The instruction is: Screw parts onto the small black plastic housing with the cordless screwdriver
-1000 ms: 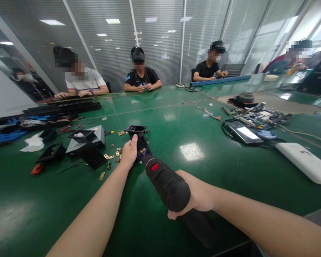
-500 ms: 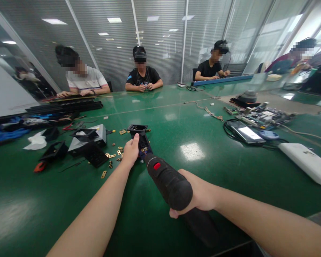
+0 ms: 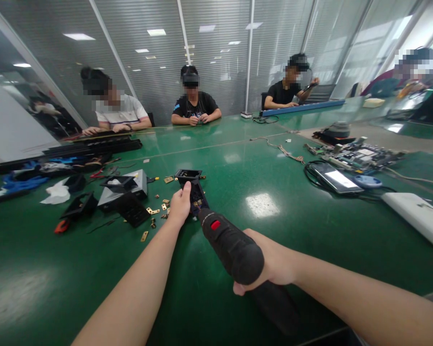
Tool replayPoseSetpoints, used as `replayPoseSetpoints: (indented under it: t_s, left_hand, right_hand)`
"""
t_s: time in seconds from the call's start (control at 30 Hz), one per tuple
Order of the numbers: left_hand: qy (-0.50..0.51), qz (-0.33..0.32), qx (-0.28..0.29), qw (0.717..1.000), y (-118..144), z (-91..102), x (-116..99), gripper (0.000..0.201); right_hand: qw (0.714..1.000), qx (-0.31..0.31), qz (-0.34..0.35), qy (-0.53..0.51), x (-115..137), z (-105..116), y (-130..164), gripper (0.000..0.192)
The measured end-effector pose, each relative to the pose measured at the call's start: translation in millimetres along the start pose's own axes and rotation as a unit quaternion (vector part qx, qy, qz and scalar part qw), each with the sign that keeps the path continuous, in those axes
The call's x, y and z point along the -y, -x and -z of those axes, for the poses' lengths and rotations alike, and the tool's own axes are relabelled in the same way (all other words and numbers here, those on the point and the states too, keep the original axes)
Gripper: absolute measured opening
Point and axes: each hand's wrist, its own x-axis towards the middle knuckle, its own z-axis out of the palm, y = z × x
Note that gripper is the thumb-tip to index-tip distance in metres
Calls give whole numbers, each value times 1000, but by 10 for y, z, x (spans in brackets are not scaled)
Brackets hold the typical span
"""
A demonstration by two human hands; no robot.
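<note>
My right hand (image 3: 269,259) is wrapped round a black cordless drill (image 3: 231,245) with a red switch on top. The drill's nose points away from me at a black plastic housing (image 3: 197,194), meeting it at its near end, where small brass parts show. My left hand (image 3: 181,204) grips the left side of this housing, thumb on top, against the table. Behind it sits a black rectangular frame (image 3: 188,174); whether the two are joined I cannot tell. Loose brass plates (image 3: 153,211) and small screws lie left of my left hand.
More black plastic frames (image 3: 80,206) and a grey box (image 3: 140,185) stand on the green table (image 3: 216,293) at left. To the right lie a phone (image 3: 337,178), a white power bank (image 3: 414,218) and circuit boards (image 3: 362,156). Several people sit along the far side.
The whole view has shifted slightly, moving things right and a little down. Both hands keep their holds on the housing and drill. A person at back right has raised a hand.
</note>
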Motion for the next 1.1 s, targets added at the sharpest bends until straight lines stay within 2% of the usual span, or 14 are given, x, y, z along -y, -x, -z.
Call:
replayPoseSetpoints:
  t_s: [0.33, 0.53, 1.1]
  left_hand:
    - [-2, -2, 27, 1000, -22, 0, 59, 87]
    - [-14, 1, 8, 1000, -19, 1, 11, 79]
    - [6, -4, 13, 1000, 34, 7, -39, 76]
  right_hand:
    - [999, 9, -11, -43, 8, -20, 7, 40]
    - [1000, -7, -20, -19, 29, -27, 17, 40]
    - [1000, -2, -16, -20, 15, -19, -2, 39]
